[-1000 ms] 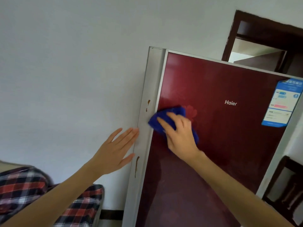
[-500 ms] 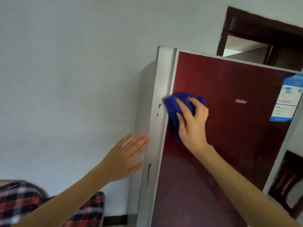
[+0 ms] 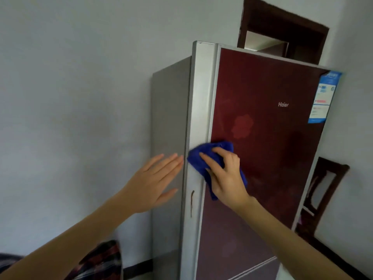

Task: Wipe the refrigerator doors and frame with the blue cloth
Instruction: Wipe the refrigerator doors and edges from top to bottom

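Observation:
A tall refrigerator with a dark red upper door (image 3: 268, 150) and a silver frame strip (image 3: 200, 98) stands against the white wall. My right hand (image 3: 226, 176) presses a crumpled blue cloth (image 3: 201, 156) against the door's left edge, where the cloth overlaps the silver strip. My left hand (image 3: 153, 182) lies flat with fingers spread on the grey side panel (image 3: 169, 118), fingertips at the frame's corner. A brown drip stain (image 3: 192, 203) runs down the silver strip just below the cloth. A faint red flower mark (image 3: 242, 126) shows on the door above the cloth.
A blue label sticker (image 3: 324, 98) sits at the door's upper right. A dark wooden doorway (image 3: 282, 27) opens behind the fridge, and a dark wooden chair (image 3: 321, 188) stands to its right. Plaid fabric (image 3: 101, 261) lies at lower left. The lower door seam (image 3: 252, 267) is near the bottom.
My right hand has brought the cloth down the door's left edge and onto the silver strip. The upper brown stain is no longer seen. The view has shifted, showing more of the side panel.

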